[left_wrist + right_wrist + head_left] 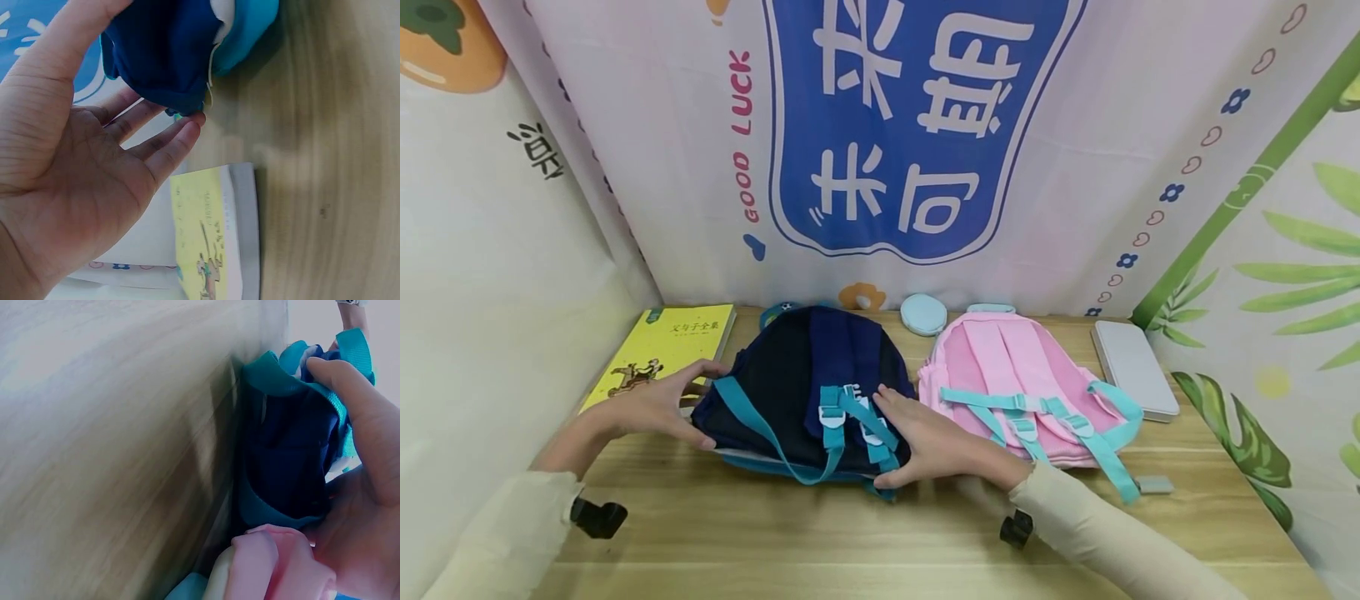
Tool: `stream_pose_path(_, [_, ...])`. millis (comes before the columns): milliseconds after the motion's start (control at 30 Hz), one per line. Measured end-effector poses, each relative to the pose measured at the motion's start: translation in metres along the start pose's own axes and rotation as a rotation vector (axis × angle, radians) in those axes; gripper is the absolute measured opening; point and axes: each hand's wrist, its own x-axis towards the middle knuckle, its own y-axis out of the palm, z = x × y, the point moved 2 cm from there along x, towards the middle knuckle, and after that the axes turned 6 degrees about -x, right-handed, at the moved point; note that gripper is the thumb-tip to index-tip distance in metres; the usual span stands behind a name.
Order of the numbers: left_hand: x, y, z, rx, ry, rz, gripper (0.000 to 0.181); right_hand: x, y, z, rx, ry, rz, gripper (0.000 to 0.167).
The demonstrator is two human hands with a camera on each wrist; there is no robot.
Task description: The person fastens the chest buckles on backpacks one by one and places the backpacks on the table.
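A navy backpack (775, 379) with teal straps lies on the table, its shoulder straps facing up. My left hand (662, 406) holds its left end, thumb at the near side and fingers at the far side. At the lower right corner, my right hand (931, 437) grips the bag across the teal webbing. The left wrist view has the navy corner (165, 56) between the thumb and fingers of my left hand (81, 169). In the right wrist view, the bag's side (290, 462) is against my right hand (372, 494), with the thumb over its edge.
A yellow book (688, 337) lies at the back left. Right of the navy bag is a pink backpack (970, 354) with teal straps. A round light-blue case (923, 315) stands behind, between the bags. A white box (1135, 371) lies at the right. Printed curtains surround the table (760, 542).
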Motion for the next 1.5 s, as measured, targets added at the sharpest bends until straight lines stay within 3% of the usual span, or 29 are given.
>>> stream_pose_path(300, [0.004,0.008,0.009,-0.035,-0.004,0.056,0.099,0.0,-0.003,0.0,-0.047,-0.011,-0.01,0.114])
stream_pose_path(767, [0.014,0.011,0.016,0.007,-0.031,0.047,0.103,0.002,-0.007,-0.004,-0.087,0.015,0.014,0.112])
stream_pose_path(1000, [0.019,0.013,0.02,-0.031,-0.044,0.055,0.103,0.004,-0.009,-0.006,-0.112,0.019,0.038,0.113])
stream_pose_path(1333, [0.017,0.013,0.02,-0.062,-0.043,0.055,0.105,0.005,-0.012,-0.009,-0.084,0.022,0.059,0.114])
stream_pose_path(1500, [0.012,0.008,0.017,-0.033,-0.034,0.074,0.103,0.006,-0.011,-0.008,-0.07,0.023,0.06,0.114])
